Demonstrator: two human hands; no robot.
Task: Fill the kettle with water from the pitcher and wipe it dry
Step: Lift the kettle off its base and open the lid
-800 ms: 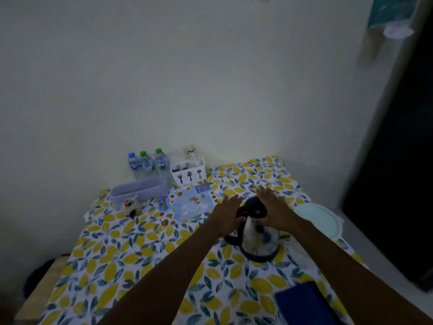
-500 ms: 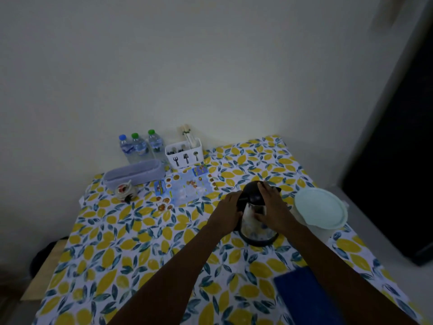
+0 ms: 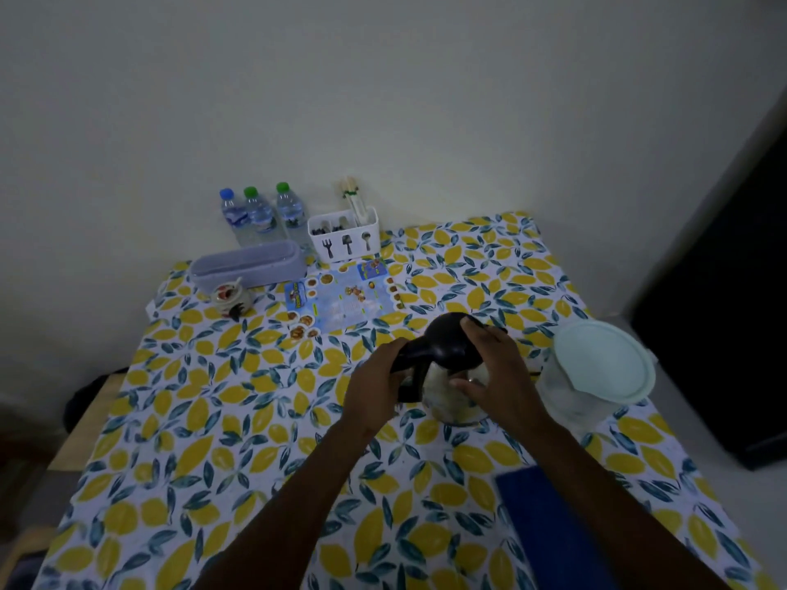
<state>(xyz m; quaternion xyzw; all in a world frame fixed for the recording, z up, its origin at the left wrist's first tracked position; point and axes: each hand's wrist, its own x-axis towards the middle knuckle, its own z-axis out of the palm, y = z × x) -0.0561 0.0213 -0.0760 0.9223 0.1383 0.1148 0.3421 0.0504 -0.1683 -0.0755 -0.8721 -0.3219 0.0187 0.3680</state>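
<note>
- The left hand (image 3: 374, 389) has its fingers curled around the black handle of the kettle (image 3: 451, 376).
- The right hand (image 3: 498, 368) grips the kettle's lid and side.
- The kettle stands on the table (image 3: 238, 419), just left of the pitcher (image 3: 596, 372).

The kettle (image 3: 452, 376) stands on the table (image 3: 238, 419), mid-right. Just right of the kettle sits the lidded pitcher (image 3: 596, 376); nearer than the kettle, to its right, lies a cloth (image 3: 549, 530). Behind the kettle lies a leaflet (image 3: 340, 298), then a cutlery holder (image 3: 345, 236); three water bottles (image 3: 262, 215) stand far behind-left.
</note>
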